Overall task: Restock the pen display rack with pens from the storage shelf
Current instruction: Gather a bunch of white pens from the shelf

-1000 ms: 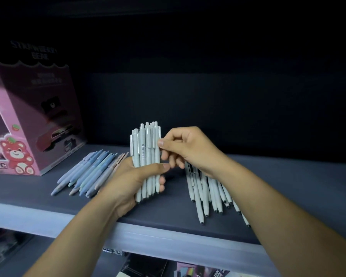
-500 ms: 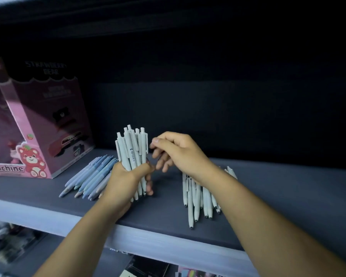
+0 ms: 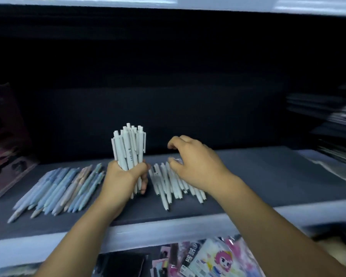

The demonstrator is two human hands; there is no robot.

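Down low, blurry packets [image 3: 214, 258] with a pink-haired cartoon face sit under the pale front edge of the shelf [image 3: 268, 176], their writing too smeared to read. The left hand [image 3: 126, 176] wraps round a bunch of white pens [image 3: 129, 144] held upright, its small print too tiny to read, while the right hand [image 3: 198, 166] hangs with bent fingers over loose white pens [image 3: 164, 186] on the shelf; whether it pinches one cannot be told. Farther left lie blue pens [image 3: 54, 190] and a half-seen box [image 3: 4, 136], with bare shelf to the right.

bare shelf [image 3: 268, 176] right of white pen pile [image 3: 164, 188], blue pens [image 3: 56, 188] and box [image 3: 4, 136] crowd left
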